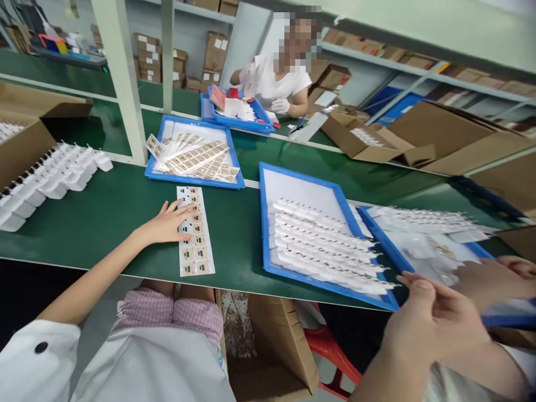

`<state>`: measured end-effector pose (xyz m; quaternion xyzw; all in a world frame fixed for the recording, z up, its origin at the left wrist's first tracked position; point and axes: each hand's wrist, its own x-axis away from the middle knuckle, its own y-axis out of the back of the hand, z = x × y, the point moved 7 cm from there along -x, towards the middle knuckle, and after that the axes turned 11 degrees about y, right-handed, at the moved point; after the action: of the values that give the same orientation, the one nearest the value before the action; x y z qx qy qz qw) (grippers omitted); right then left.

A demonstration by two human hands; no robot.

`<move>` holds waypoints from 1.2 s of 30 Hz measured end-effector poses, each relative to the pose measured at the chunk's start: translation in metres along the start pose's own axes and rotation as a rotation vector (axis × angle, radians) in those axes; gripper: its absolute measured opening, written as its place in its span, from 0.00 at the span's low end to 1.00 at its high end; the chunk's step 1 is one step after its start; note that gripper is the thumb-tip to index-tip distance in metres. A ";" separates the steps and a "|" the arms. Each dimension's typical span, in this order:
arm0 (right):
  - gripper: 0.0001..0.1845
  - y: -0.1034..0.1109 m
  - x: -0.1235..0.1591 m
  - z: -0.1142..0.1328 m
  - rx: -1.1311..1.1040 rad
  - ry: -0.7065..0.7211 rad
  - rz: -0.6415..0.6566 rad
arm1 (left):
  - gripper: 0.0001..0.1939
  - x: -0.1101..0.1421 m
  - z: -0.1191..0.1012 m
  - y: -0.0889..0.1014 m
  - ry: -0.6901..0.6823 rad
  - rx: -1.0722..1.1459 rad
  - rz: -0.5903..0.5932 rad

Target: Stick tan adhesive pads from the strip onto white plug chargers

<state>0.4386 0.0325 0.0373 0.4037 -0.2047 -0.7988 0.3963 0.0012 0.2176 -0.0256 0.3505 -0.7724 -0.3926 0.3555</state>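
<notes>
My left hand (170, 223) lies with fingers spread on a white sheet of tan stickers (196, 252), which is flat on the green table. Some sticker spots on the sheet's left side show bare white. At the right, my right hand (431, 318) is closed, thumb and fingertips pinched together beside the tray's right edge. Whatever is in that pinch is too small or hidden to make out. Just left of those fingertips, rows of white plastic pieces with thin dark tips (322, 245) lie in a blue-rimmed tray (264, 223).
More sticker sheets (196, 156) fill a blue tray behind my left hand. White boxy pieces (54, 178) stand at far left. Close on my right, a co-worker's blurred hands (489, 279) are over another blue tray (402, 259). A gloved person (280, 84) sits opposite. An upright post (121, 78) rises left.
</notes>
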 end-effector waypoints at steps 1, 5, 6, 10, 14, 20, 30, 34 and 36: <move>0.34 -0.007 0.005 0.026 -0.005 0.051 -0.140 | 0.44 -0.004 0.003 0.002 0.004 -0.006 0.021; 0.15 -0.107 0.025 0.121 -0.213 0.289 0.090 | 0.52 0.003 0.002 -0.005 -0.063 -0.020 0.079; 0.12 -0.139 0.034 0.146 -0.319 0.424 0.272 | 0.51 0.011 -0.001 -0.009 -0.082 -0.021 0.063; 0.13 -0.216 0.063 0.194 -0.465 0.609 0.511 | 0.39 0.042 -0.007 -0.033 -0.086 -0.002 -0.061; 0.15 -0.244 0.074 0.192 -0.445 0.590 0.555 | 0.30 0.054 -0.006 -0.052 -0.056 0.021 -0.160; 0.14 -0.250 0.074 0.183 -0.364 0.583 0.576 | 0.23 0.052 -0.001 -0.053 -0.066 0.023 -0.258; 0.10 -0.250 0.063 0.203 -0.249 0.652 0.636 | 0.24 0.052 -0.001 -0.058 -0.085 0.063 -0.258; 0.11 -0.237 0.057 0.207 -0.216 0.708 0.588 | 0.29 0.051 0.001 -0.055 -0.041 0.065 -0.191; 0.12 -0.230 0.057 0.206 -0.176 0.750 0.547 | 0.31 0.052 0.001 -0.053 -0.025 0.066 -0.175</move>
<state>0.1444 0.1272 -0.0175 0.5605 -0.0780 -0.4785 0.6714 -0.0118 0.1517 -0.0577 0.4231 -0.7558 -0.4009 0.2983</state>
